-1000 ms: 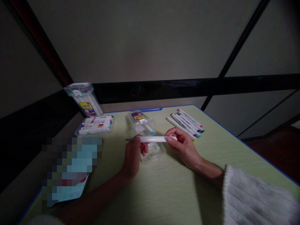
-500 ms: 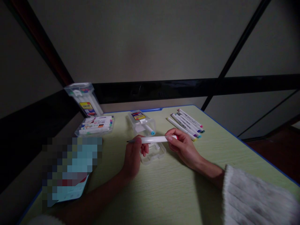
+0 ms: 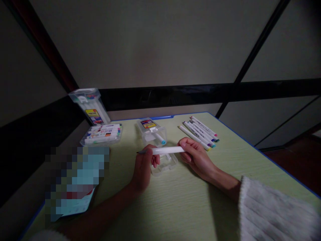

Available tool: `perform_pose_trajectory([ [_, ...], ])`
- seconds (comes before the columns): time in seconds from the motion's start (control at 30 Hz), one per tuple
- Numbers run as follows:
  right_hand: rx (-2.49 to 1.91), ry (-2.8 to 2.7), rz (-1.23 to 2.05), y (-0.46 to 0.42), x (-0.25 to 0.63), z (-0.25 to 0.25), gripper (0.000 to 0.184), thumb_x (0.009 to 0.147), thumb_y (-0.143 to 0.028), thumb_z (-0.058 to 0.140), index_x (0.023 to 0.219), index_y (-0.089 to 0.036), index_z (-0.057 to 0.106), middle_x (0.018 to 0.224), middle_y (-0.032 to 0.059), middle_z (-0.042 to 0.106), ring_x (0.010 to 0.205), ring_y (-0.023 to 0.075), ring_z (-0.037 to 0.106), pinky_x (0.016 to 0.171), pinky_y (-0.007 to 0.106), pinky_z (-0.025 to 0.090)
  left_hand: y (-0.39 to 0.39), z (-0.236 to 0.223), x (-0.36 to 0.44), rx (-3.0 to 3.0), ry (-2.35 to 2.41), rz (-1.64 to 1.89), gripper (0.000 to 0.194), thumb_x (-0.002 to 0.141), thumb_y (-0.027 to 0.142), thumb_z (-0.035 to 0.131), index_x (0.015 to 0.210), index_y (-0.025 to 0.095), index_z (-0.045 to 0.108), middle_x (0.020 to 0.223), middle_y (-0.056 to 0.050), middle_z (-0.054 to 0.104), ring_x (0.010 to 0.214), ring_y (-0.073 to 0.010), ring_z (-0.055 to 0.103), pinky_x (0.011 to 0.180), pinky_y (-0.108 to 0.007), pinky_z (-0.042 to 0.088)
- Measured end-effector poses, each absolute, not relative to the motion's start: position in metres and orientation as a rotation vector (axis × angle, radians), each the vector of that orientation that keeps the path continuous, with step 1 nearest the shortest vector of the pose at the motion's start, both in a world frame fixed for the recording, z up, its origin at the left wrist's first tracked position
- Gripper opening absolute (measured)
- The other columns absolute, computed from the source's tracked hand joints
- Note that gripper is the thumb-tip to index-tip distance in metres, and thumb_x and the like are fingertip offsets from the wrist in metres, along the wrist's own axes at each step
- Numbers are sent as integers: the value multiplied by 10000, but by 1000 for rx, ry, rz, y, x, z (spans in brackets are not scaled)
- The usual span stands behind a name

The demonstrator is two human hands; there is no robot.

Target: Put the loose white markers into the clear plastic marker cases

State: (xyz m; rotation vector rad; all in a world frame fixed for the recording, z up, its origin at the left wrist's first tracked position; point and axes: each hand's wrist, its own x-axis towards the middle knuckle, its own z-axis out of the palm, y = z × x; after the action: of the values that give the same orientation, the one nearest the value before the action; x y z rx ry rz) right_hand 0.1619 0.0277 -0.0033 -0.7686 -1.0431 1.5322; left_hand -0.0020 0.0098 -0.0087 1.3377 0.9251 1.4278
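Note:
Both my hands hold one white marker (image 3: pixel 167 150) level above the pale green table (image 3: pixel 175 204). My left hand (image 3: pixel 142 167) is closed around its left end, where a dark tip sticks out. My right hand (image 3: pixel 197 156) pinches its right end. Right under the marker lies an open clear plastic case (image 3: pixel 155 134) on its side with one blue-capped marker (image 3: pixel 160 139) poking from it, and the case's clear lid (image 3: pixel 164 164) lies flat under my hands.
Several loose markers (image 3: pixel 199 132) lie at the back right. A flat box of markers (image 3: pixel 102 134) and an upright clear marker box (image 3: pixel 89 105) stand at the back left. A blurred printed sheet (image 3: pixel 75 180) lies at the left. The table's blue edge runs along the right.
The marker has dropped slightly and my right fingers have closed over its red end, which showed before. Both hands have stayed almost in place.

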Motion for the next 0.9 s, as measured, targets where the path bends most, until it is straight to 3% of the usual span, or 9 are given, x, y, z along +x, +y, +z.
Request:
perform_pose_trajectory([
  [0.9,-786,-1041,1483,29,164,-1,212,625,-316,720,678,-174,572,423,-88,367,382,47,250,376,208,131,10,-7,-2,1402,981,1412,435,797,557,408,586,179,455,486,35,449,448,-90,384,458,-233,311],
])
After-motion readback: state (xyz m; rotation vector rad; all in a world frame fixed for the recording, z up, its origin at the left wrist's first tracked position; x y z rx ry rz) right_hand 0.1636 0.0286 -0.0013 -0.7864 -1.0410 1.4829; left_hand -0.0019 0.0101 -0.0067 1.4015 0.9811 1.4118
